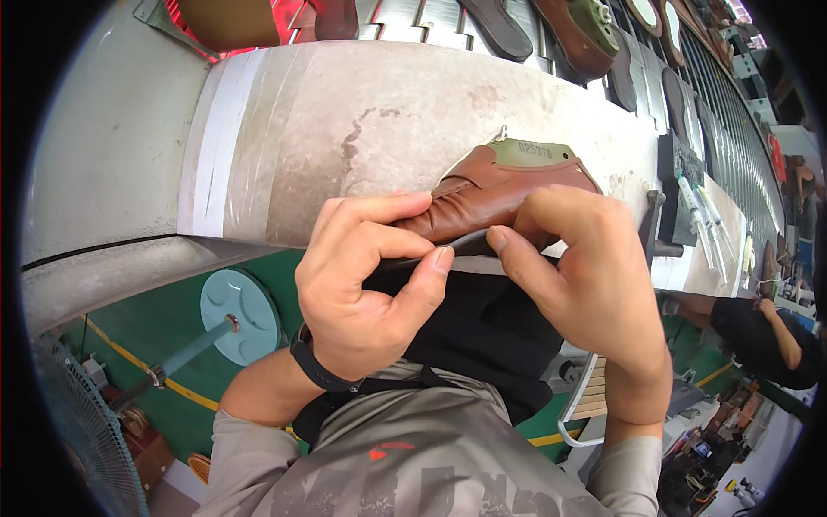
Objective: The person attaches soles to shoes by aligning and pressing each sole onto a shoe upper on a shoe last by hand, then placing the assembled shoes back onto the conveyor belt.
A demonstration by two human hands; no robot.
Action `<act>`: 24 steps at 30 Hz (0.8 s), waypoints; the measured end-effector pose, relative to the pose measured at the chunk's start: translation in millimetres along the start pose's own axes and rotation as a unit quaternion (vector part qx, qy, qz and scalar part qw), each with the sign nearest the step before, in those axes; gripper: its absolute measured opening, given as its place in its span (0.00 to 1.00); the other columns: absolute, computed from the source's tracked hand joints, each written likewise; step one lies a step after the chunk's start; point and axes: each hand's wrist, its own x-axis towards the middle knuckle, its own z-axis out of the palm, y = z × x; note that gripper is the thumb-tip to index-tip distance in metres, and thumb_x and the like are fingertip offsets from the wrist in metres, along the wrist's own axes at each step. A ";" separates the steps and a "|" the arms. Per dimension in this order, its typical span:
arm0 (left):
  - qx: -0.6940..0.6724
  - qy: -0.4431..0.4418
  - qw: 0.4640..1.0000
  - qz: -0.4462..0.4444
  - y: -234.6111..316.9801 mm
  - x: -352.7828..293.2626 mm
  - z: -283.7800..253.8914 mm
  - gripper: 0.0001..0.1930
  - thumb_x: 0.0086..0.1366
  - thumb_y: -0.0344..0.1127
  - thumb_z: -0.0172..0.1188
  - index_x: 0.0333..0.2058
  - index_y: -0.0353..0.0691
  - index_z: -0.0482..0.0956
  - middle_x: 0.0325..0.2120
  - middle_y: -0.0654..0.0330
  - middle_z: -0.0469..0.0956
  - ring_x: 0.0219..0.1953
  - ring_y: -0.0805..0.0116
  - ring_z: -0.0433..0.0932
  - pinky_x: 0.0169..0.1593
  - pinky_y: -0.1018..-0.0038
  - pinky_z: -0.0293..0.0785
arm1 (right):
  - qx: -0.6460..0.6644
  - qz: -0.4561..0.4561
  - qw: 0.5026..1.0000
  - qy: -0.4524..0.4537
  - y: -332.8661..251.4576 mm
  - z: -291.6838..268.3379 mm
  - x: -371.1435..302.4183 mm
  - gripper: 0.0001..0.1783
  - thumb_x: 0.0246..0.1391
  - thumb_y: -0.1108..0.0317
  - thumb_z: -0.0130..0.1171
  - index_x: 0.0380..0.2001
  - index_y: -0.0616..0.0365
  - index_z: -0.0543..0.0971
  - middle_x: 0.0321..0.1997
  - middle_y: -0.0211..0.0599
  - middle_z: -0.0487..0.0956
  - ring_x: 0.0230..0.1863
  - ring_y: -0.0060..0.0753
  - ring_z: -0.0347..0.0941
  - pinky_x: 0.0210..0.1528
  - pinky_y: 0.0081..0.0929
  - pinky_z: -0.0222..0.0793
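Observation:
A brown leather shoe point(491, 200) lies on its side at the near edge of the bench, with a green shoe last point(530, 154) showing at its opening. Along its near side runs a dark sole point(472, 245). My left hand point(366, 280) pinches the toe end, fingertips on the leather and the thumb by the sole's edge. My right hand point(594, 267) wraps over the heel half, its thumb pressed at the sole's edge. Fingers hide the toe tip and much of the heel.
The pale bench point(413, 112) borders a slatted conveyor carrying loose soles point(498, 30) and another lasted shoe point(579, 39). On the right are a black block point(679, 185), syringes point(702, 224) and a metal tool point(655, 228). A fan point(95, 431) stands lower left; a person point(767, 336) is far right.

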 end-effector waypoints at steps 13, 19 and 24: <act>0.010 -0.019 0.998 0.062 -10.4 -0.5 -7.6 0.20 0.54 0.23 0.79 0.47 0.34 0.87 0.51 0.49 0.87 0.49 0.53 0.85 0.53 0.65 0.82 | -0.075 0.012 0.997 0.011 -6.3 7.7 7.7 0.27 0.47 0.57 0.84 0.18 0.62 0.75 0.16 0.42 0.75 0.18 0.44 0.72 0.23 0.38 0.67; -0.118 -0.082 0.990 0.015 -36.8 -15.6 -32.7 0.24 0.63 0.29 0.77 0.57 0.30 0.83 0.58 0.44 0.84 0.60 0.48 0.84 0.62 0.63 0.80 | -0.084 0.045 0.995 0.015 -6.3 10.4 8.6 0.28 0.44 0.57 0.87 0.18 0.61 0.75 0.15 0.38 0.74 0.16 0.34 0.68 0.21 0.34 0.64; -0.153 -0.126 0.980 -0.015 -67.1 -33.8 -50.5 0.30 0.68 0.38 0.73 0.64 0.30 0.79 0.61 0.40 0.82 0.64 0.46 0.82 0.67 0.61 0.78 | -0.095 0.021 0.995 0.018 -9.5 12.8 7.9 0.26 0.44 0.59 0.87 0.23 0.61 0.76 0.17 0.35 0.75 0.19 0.29 0.71 0.24 0.29 0.66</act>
